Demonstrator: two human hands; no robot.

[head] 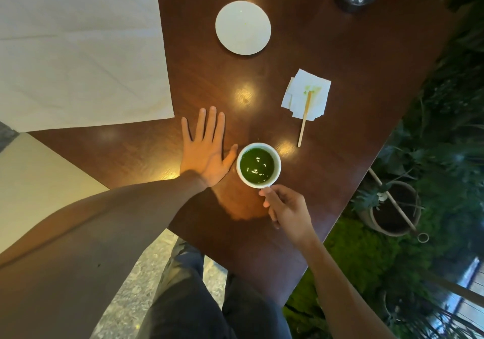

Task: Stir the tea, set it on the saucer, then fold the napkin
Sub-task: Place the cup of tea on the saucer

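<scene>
A: Green tea (257, 165) in white cup (258, 165), stirrer (304, 119) lay stained on the small napkin (306, 95) — stirring judged done.

B: Saucer (243, 27)?

A: Bare, well beyond the fingers. Cup was on the surface (340, 58), not yet set there. Fold also left.

B: Right hand (288, 209)?

A: Fingers (267, 193) pinched shut on the cup handle, cup just ahead of them.

B: Left hand (205, 150)?

A: Flat, fingers spread, thumb touching or nearly touching the cup; can't tell.
</scene>
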